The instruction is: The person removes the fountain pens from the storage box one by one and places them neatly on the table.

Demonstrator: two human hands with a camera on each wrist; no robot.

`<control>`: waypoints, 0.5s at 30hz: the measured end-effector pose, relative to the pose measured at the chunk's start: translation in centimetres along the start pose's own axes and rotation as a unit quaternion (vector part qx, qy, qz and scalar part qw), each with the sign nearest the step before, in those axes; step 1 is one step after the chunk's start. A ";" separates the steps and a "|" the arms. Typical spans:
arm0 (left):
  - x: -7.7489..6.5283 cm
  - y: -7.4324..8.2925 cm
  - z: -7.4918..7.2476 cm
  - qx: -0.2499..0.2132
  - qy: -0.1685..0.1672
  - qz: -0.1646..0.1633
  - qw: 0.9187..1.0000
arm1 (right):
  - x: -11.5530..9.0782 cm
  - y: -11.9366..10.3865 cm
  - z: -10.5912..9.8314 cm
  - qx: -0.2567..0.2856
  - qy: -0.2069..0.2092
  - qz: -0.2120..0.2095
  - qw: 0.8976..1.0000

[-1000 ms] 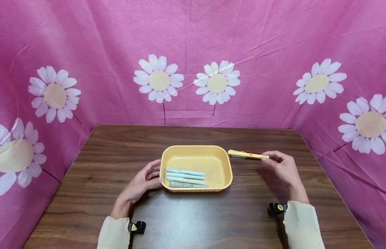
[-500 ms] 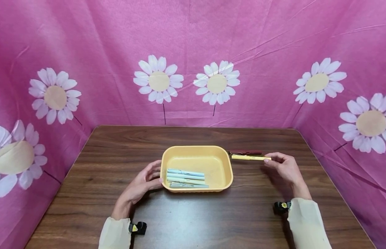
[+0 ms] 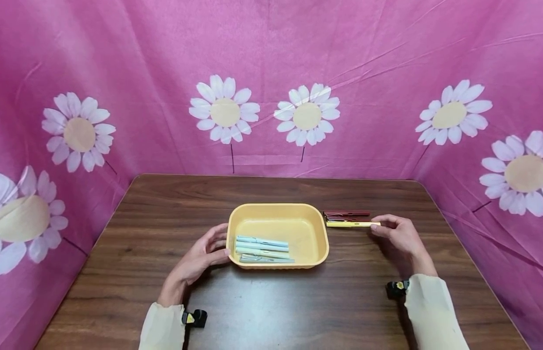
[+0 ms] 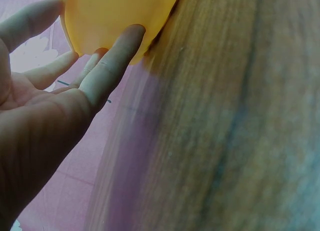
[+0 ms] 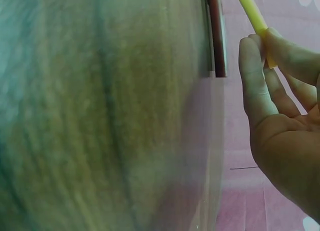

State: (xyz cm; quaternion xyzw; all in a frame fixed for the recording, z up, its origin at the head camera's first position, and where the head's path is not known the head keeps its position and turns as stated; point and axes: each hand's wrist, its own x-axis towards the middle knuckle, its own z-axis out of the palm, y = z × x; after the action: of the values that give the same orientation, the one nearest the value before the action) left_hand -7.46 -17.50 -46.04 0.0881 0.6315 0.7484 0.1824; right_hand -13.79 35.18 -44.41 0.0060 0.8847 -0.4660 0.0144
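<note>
My right hand [image 3: 398,238] pinches the end of a yellow pen [image 3: 348,224] between thumb and fingers, to the right of the tray. In the right wrist view, the yellow pen [image 5: 251,12] slants up from the fingertips. Just behind it lies a dark red pen [image 3: 352,213], with another dark red strip showing between the two. At the left end of the yellow tray [image 3: 321,243], my left hand [image 3: 199,257] rests its fairly straight fingers and thumb against the outer wall. In the left wrist view, the fingertips touch the tray [image 4: 110,21].
Inside the tray, several pale blue, green and grey pens [image 3: 262,249] lie side by side towards the front left. The dark wooden table [image 3: 262,311] is bordered at the back and sides by a pink curtain [image 3: 262,43] with white flowers.
My right hand has moved slightly right and lowered the yellow pen towards the front, away from the tray's rim, exposing the dark red pen behind it. My left hand stays against the tray.
</note>
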 end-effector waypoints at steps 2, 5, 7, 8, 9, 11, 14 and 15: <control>0.1 0.1 0.0 0.001 -0.002 -0.001 1.000 | 0.1 0.1 0.1 -0.017 -0.002 0.000 1.000; 0.1 0.1 -0.1 0.004 -0.002 -0.003 1.000 | 0.3 0.2 0.3 -0.038 -0.005 -0.004 0.999; 0.1 0.1 -0.1 0.005 -0.001 -0.003 1.000 | 0.5 0.2 0.4 -0.050 0.000 -0.012 0.999; 0.1 0.1 -0.1 0.007 0.000 -0.002 1.000 | 0.5 0.3 0.5 -0.054 0.003 -0.015 0.998; 0.1 0.1 -0.1 0.008 0.001 -0.003 1.000 | 0.6 0.3 0.5 -0.058 0.004 -0.018 0.998; 0.1 0.1 -0.1 0.011 0.002 -0.005 1.000 | 0.6 0.4 0.5 -0.066 0.011 -0.024 0.997; 0.0 0.0 -0.2 0.016 0.002 -0.009 1.000 | 0.7 0.5 0.5 -0.075 0.012 -0.024 0.997; 0.0 0.0 -0.2 0.018 0.001 -0.010 1.000 | 0.7 0.6 0.5 -0.079 0.011 -0.024 0.997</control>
State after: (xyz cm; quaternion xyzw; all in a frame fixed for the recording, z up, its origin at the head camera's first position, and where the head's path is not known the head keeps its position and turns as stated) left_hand -7.55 -17.64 -46.04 0.0840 0.6458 0.7353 0.1876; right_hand -14.46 35.06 -45.18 -0.0107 0.9188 -0.3945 -0.0060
